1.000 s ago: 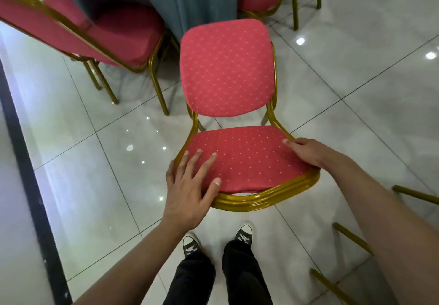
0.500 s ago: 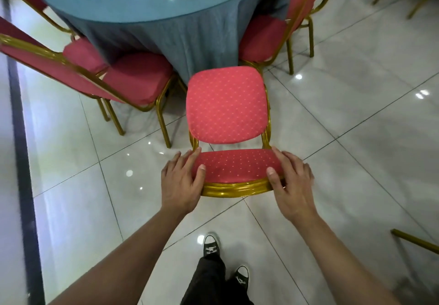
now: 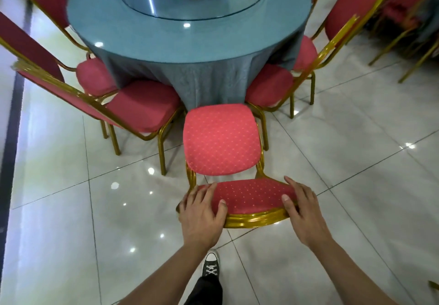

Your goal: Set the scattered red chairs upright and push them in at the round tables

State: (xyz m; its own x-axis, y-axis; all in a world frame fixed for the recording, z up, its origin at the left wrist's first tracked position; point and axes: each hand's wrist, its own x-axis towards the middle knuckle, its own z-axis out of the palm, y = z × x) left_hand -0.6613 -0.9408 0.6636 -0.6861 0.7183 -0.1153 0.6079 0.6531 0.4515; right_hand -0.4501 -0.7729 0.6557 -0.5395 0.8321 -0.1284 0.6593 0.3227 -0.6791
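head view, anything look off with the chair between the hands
The chair faces backwards: its seat points away from the round table, backrest nearest the tablecloth. The left hand and right hand grip its seat edge.

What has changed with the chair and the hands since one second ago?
The chair moved forward to the table. The right hand shifted from the seat's side to its back rim, thumb on the cushion. The left hand kept its grip on the seat's left corner.
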